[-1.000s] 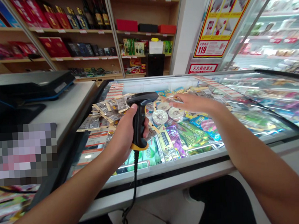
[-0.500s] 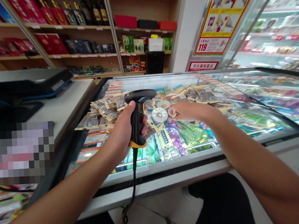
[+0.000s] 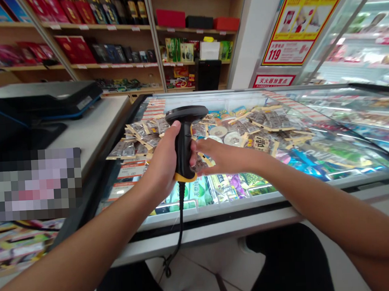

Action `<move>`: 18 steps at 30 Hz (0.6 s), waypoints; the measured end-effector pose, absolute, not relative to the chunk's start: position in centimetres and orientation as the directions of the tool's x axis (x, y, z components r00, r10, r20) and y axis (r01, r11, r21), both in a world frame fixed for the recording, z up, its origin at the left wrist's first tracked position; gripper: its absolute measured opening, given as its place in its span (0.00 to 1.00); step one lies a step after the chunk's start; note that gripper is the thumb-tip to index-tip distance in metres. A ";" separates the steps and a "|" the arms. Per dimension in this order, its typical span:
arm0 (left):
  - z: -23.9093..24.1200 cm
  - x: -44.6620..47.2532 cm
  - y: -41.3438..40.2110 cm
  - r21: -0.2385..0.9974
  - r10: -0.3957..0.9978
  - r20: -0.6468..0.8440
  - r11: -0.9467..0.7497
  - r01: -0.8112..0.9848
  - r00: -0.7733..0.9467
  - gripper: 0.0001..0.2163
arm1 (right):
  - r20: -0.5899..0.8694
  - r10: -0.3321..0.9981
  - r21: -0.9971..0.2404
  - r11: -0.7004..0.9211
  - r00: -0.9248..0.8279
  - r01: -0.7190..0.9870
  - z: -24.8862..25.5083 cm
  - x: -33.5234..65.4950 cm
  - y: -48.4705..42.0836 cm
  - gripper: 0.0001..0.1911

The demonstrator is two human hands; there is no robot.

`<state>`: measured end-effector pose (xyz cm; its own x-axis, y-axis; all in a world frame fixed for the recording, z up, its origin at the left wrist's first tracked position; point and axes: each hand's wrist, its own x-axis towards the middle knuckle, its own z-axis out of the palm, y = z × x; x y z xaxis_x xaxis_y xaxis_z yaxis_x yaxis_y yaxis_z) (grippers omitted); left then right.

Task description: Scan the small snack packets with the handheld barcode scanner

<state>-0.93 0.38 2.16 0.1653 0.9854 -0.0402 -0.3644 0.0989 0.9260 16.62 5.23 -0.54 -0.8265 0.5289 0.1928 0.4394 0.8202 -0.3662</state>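
My left hand (image 3: 166,164) is wrapped around the grip of a black and yellow barcode scanner (image 3: 183,148), held upright above a glass-topped chest freezer. Its cable (image 3: 181,215) hangs over the front edge. Close beside the scanner, my right hand (image 3: 223,157) has thumb and fingers apart around a small brown snack packet (image 3: 200,164); whether they touch it is hard to see. More packets lie in piles on the glass, one at the left (image 3: 146,135) and one at the right (image 3: 271,119). Between them are round, pale discs (image 3: 233,138).
Frozen goods show through the freezer glass (image 3: 345,155). At the left, a counter (image 3: 106,117) carries a dark flat device (image 3: 48,94). A blurred-out item (image 3: 40,184) is below it. Stocked shelves (image 3: 112,65) and a white pillar (image 3: 246,38) stand behind.
My right hand has moved left from the round discs to beside the scanner, and its fingers have spread. A packet with large black characters now shows right of the discs. The view has shifted slightly.
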 end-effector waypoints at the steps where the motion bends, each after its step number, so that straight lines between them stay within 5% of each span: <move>1: 2.2 -0.9 0.4 0.926 0.985 -0.045 0.103 -0.363 0.164 0.17 | 0.173 0.534 -0.388 0.809 -0.828 0.441 -0.9 16.3 5.3 0.25; 7: 2.2 -0.9 0.4 0.932 0.988 -0.043 0.094 -0.351 0.149 0.17 | 0.045 0.683 -0.354 0.694 -0.730 0.627 -0.8 17.0 5.7 0.31; 11: 2.2 -0.9 0.4 0.936 0.989 -0.035 0.082 -0.342 0.141 0.16 | -0.008 0.654 -0.488 0.657 -0.756 0.574 0.4 18.6 6.1 0.30; 15: 2.2 -1.0 0.4 0.938 0.988 -0.052 0.099 -0.332 0.149 0.16 | 0.066 0.605 -0.550 0.686 -0.794 0.477 1.8 19.9 6.7 0.26; 18: 2.1 -1.0 0.4 0.941 0.985 -0.073 0.121 -0.315 0.158 0.16 | 0.206 0.699 -0.657 0.617 -0.685 0.432 2.1 20.4 7.5 0.30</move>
